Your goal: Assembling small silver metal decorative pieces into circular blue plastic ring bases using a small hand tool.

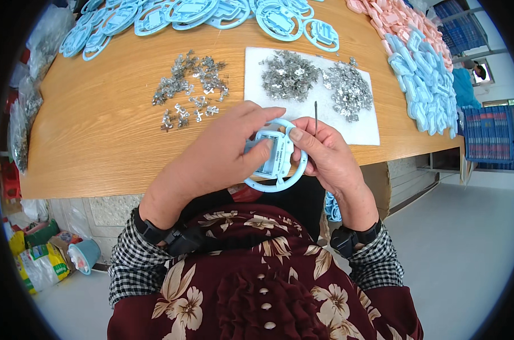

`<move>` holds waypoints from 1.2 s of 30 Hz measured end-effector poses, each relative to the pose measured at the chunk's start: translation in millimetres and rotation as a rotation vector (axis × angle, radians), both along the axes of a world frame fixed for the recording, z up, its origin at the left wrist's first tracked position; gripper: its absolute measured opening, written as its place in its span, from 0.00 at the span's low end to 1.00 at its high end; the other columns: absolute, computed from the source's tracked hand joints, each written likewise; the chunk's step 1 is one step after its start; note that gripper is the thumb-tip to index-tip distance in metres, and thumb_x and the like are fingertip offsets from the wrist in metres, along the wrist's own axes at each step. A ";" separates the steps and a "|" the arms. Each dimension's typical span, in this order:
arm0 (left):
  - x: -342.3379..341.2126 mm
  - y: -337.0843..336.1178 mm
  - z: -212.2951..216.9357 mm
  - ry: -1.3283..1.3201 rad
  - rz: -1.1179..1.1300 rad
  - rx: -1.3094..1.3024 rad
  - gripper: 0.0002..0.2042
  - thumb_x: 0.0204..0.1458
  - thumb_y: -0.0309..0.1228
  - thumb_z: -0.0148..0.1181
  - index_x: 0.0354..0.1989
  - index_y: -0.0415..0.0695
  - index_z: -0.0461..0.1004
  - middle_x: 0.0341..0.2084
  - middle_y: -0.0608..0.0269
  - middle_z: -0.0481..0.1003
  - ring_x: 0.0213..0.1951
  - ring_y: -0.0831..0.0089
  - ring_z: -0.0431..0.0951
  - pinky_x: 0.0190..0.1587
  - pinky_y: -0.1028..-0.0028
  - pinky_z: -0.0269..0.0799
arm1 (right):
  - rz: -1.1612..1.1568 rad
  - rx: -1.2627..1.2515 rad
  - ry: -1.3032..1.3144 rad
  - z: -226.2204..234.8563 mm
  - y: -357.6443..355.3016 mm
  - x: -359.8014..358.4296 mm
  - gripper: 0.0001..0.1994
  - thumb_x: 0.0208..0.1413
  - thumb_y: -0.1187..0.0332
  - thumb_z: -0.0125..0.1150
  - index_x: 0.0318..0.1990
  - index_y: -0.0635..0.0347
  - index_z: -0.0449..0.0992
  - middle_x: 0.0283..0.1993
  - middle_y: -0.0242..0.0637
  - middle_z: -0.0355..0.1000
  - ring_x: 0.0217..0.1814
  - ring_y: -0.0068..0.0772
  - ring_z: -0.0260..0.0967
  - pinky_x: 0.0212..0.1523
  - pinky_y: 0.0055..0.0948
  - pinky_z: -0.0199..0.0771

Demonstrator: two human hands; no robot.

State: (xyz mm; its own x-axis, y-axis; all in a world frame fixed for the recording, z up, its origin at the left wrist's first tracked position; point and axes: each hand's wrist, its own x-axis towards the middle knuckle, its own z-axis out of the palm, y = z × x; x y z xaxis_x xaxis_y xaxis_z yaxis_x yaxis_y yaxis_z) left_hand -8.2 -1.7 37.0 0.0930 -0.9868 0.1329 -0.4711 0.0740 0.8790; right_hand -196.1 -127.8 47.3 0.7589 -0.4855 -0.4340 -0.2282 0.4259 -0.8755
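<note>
A light blue plastic toy steering wheel (300, 171) is held up over the table's front edge, its boxy centre compartment facing up. My right hand (331, 152) grips the right side of its ring between thumb and fingers. A thin dark metal rod (316, 116) sticks up from the same hand; its lower end is hidden by the fingers. My left hand (225, 139) is at the wheel's left side, thumb pressed into the open compartment and fingers reaching over the upper rim. Whether a small piece lies under that thumb is hidden.
Small metal clips (191, 79) lie loose on the wooden table (109, 141). A white foam sheet (347, 133) bears two more heaps of metal pieces (291, 73). Blue wheels (279, 20) line the far edge; blue parts (424, 85) and pink parts (396, 20) are piled at right.
</note>
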 end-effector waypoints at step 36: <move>-11.0 5.0 -30.1 1.646 -0.281 0.237 0.24 0.68 0.44 0.46 0.61 0.36 0.68 0.47 0.38 0.78 0.39 0.54 0.84 0.35 0.66 0.84 | 0.062 -0.180 -0.021 22.8 -5.6 7.0 0.15 0.62 0.65 0.66 0.49 0.68 0.74 0.32 0.30 0.76 0.30 0.14 0.70 0.37 0.18 0.69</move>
